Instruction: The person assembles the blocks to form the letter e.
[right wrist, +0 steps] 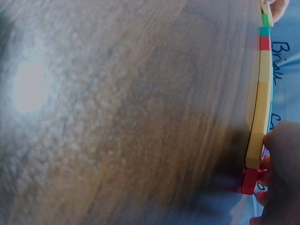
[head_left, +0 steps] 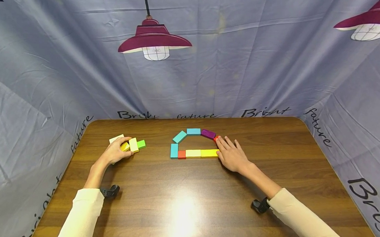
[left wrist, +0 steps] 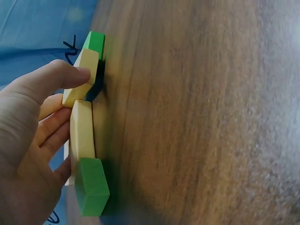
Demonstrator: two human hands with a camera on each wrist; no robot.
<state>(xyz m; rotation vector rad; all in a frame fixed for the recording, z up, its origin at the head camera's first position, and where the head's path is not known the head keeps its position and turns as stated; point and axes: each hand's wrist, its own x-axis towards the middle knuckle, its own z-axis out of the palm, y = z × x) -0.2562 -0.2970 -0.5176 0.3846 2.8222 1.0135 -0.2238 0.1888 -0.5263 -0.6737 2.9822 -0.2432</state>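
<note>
My left hand [head_left: 116, 152] pinches a pale yellow block [head_left: 133, 145] between thumb and fingers, a little above the table in the left wrist view. Around it lie a yellow block [head_left: 124, 147], a bright green block [head_left: 141, 144], a cream block [head_left: 116, 138] and another green block [left wrist: 93, 187]. My right hand [head_left: 233, 155] lies with extended fingers at the right end of a ring of blocks. Its thumb touches the long yellow block [head_left: 209, 153], and its fingers partly cover red pieces, including a red block [right wrist: 249, 180].
The ring also has a pale yellow block [head_left: 193, 153], a small red block [head_left: 181, 155], a blue block [head_left: 174, 151], a teal block [head_left: 179, 137], a light blue block [head_left: 193, 131] and a purple block [head_left: 208, 133]. A patterned curtain [head_left: 207, 77] surrounds the wooden table [head_left: 143, 208].
</note>
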